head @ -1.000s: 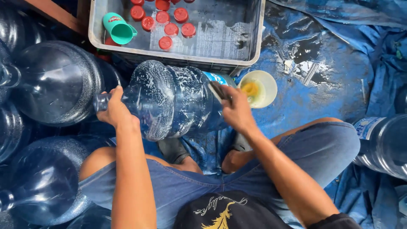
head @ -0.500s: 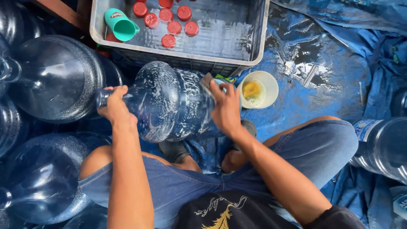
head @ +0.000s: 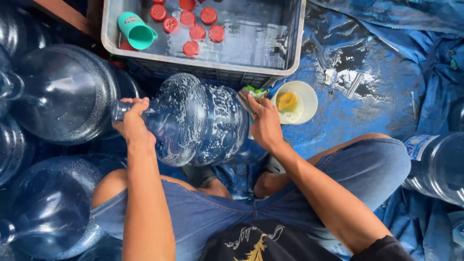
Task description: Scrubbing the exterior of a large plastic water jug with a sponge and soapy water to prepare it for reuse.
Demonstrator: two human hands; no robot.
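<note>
A large clear water jug (head: pixel 198 123), streaked with soap foam, lies on its side between my knees with its neck pointing left. My left hand (head: pixel 131 121) grips the jug's neck. My right hand (head: pixel 263 123) presses a green scrubbing sponge (head: pixel 251 93) against the jug's base end. Just right of that hand sits a small white bowl (head: pixel 302 96) holding yellow soap paste.
A grey plastic crate (head: pixel 290 53) with water, several red caps (head: pixel 198 33) and a teal cup (head: pixel 136 30) stands ahead. More big clear jugs lie at left (head: pixel 58 92), lower left (head: pixel 48 208) and right (head: pixel 437 164). A wet blue tarp (head: pixel 377 92) covers the floor.
My right hand has slid with the sponge from the jug's top edge down along its base end. The left hand keeps hold of the neck and the jug has turned slightly.
</note>
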